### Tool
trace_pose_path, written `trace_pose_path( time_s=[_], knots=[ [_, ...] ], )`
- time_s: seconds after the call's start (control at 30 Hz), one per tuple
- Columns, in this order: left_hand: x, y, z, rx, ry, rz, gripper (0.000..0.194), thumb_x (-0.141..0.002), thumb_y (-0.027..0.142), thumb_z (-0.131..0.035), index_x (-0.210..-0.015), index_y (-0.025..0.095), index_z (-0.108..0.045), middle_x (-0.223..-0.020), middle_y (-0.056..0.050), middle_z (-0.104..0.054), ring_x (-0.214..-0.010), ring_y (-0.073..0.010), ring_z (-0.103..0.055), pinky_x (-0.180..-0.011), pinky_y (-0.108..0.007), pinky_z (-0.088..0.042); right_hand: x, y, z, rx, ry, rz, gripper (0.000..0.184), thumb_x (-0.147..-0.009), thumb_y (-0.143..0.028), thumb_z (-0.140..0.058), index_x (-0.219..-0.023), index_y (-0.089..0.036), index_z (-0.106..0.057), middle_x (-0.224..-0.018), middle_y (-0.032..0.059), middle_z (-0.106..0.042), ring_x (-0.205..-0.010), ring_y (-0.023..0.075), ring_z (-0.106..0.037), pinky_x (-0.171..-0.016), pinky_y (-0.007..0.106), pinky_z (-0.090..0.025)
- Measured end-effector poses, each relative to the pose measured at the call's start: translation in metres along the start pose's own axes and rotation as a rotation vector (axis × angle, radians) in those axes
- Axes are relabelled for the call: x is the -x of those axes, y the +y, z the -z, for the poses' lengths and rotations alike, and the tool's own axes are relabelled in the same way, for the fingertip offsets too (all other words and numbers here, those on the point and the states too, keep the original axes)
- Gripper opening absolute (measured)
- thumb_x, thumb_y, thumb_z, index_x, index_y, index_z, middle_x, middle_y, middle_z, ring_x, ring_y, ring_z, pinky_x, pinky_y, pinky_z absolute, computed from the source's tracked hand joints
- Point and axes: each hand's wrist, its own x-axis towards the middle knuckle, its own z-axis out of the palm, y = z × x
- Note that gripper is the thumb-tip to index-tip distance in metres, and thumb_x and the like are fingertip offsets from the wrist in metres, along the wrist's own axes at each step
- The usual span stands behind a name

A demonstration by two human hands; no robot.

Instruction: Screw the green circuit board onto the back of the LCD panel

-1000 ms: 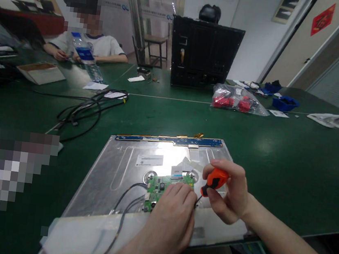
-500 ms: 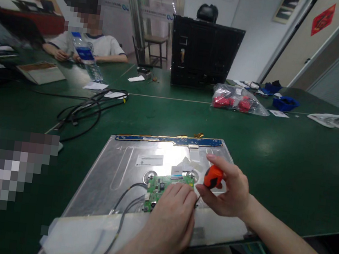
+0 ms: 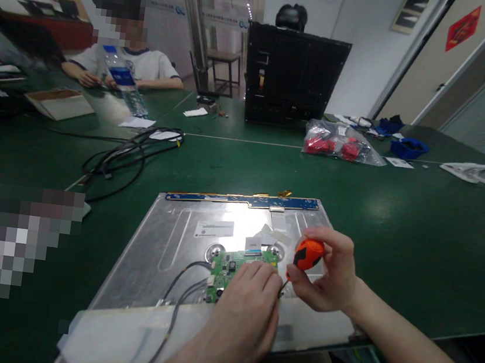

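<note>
My right hand (image 3: pixel 331 272) grips the orange and black handle of a screwdriver (image 3: pixel 308 254) between thumb and fingers. The tool leans, its thin dark shaft running down to the right edge of a green circuit board (image 3: pixel 227 265). Curled over that board is my left hand (image 3: pixel 249 303), its fingers close together beside the shaft. The fingertips and whatever they grip are hidden. Beneath lies a metal-backed display panel (image 3: pixel 160 236) with a blue strip board (image 3: pixel 240 199) along its far edge. Dark cables (image 3: pixel 177 303) run from the green board's left side.
A coil of black cable (image 3: pixel 131 150) lies on the green table (image 3: pixel 416 244) at left. Farther back are a water bottle (image 3: pixel 126 85), a black monitor-like unit (image 3: pixel 295 76), and a plastic bag with red items (image 3: pixel 339 143). Another person (image 3: pixel 128 67) sits across the table.
My right hand has shifted slightly right, its fingers now closer around the screwdriver handle, which has turned. More of the shaft shows. My left hand stays in place.
</note>
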Motion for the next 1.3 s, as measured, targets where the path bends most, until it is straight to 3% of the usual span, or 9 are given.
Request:
trace_pose_path(
  time_s=[0.1,0.43,0.67,0.87,1.03,1.3],
  knots=[
    [-0.001,0.001,0.001,-0.009,0.022,-0.019,0.018,-0.085,0.005,-0.045,-0.095,0.019,-0.050,-0.095,-0.008,-0.059,-0.091,-0.0281,-0.054,-0.081,-0.046,-0.053,-0.005,-0.001,0.003,0.022,-0.045,0.036,0.058,-0.086,-0.015,-0.057,-0.141,-0.016,-0.040,-0.074,-0.0034,-0.057,-0.049,0.0127,-0.052,-0.042,0.023,-0.047],
    [0.000,0.001,-0.001,-0.004,0.019,-0.019,0.019,-0.085,0.005,-0.046,-0.098,0.017,-0.052,-0.098,-0.010,-0.060,-0.091,-0.0292,-0.054,-0.082,-0.048,-0.053,-0.007,-0.004,0.007,0.140,-0.085,0.017,0.061,-0.087,-0.019,-0.056,-0.146,-0.017,-0.042,-0.075,0.0001,-0.063,-0.058,0.0171,-0.059,-0.049,0.027,-0.050],
    [0.000,0.001,0.000,-0.012,-0.014,-0.006,0.017,-0.085,0.005,-0.046,-0.095,0.017,-0.052,-0.097,-0.010,-0.059,-0.091,-0.0291,-0.054,-0.083,-0.048,-0.052,0.001,0.000,0.002,0.035,0.003,0.057,0.073,-0.082,-0.014,-0.053,-0.152,-0.016,-0.031,-0.080,0.0003,-0.061,-0.053,0.0154,-0.054,-0.041,0.026,-0.049],
    [-0.001,0.001,0.000,-0.001,-0.013,0.005,0.018,-0.084,0.006,-0.047,-0.096,0.018,-0.052,-0.098,-0.010,-0.060,-0.093,-0.0291,-0.055,-0.085,-0.048,-0.053,0.000,0.001,0.003,-0.015,-0.012,0.047,0.063,-0.085,-0.017,-0.051,-0.146,-0.018,-0.036,-0.081,0.0007,-0.060,-0.056,0.0165,-0.054,-0.044,0.028,-0.051],
    [0.001,0.000,-0.001,0.017,0.038,-0.007,0.020,-0.083,0.004,-0.046,-0.095,0.019,-0.052,-0.098,-0.009,-0.061,-0.093,-0.0287,-0.056,-0.083,-0.047,-0.053,-0.002,0.000,0.002,0.044,-0.022,0.045,0.061,-0.091,-0.030,-0.062,-0.145,-0.023,-0.034,-0.074,-0.0029,-0.058,-0.052,0.0159,-0.051,-0.042,0.027,-0.048],
    [0.001,-0.001,0.000,0.010,0.036,-0.018,0.020,-0.083,0.005,-0.046,-0.097,0.017,-0.053,-0.097,-0.010,-0.061,-0.092,-0.0293,-0.056,-0.083,-0.047,-0.053,-0.007,-0.004,0.004,0.102,-0.006,0.074,0.060,-0.086,-0.016,-0.059,-0.143,-0.018,-0.041,-0.071,-0.0034,-0.060,-0.049,0.0143,-0.052,-0.041,0.025,-0.046]
  ],
)
